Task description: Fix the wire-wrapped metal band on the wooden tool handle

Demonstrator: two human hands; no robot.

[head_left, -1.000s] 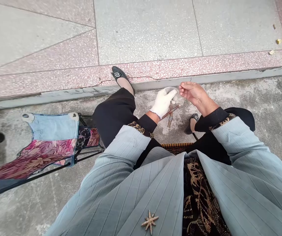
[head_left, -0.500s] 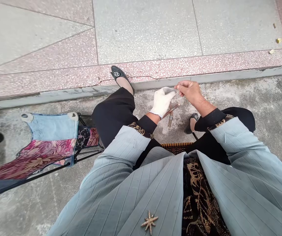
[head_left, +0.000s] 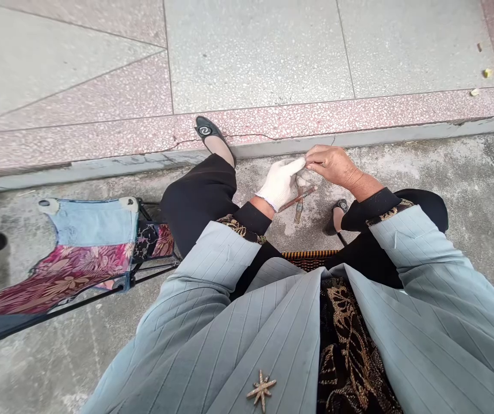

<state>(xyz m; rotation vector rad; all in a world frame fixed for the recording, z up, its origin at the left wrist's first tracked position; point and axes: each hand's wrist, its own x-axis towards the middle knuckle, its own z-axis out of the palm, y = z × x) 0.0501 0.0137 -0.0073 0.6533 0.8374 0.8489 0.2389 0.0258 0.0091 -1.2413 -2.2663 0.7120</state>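
While the head camera looked down past a seated person's pale grey-blue pinstriped jacket (head_left: 419, 287), the white-gloved left hand (head_left: 279, 184) and the bare right hand (head_left: 333, 165) met above the concrete ground (head_left: 436, 161), their fingers closed together in a pinch on something too small to make out. Just below the glove lay a thin reddish-brown stick (head_left: 298, 198), with a short brownish stub (head_left: 299, 211) beneath it; whether either hand gripped them could not be told. Black flat shoes showed on either side: the left shoe (head_left: 206, 129) on the pink terrazzo border (head_left: 272, 123), the right shoe (head_left: 337, 215) below the bare hand. Off to the left stood a folding seat (head_left: 91, 224) — denim and floral patchwork on a dark frame.
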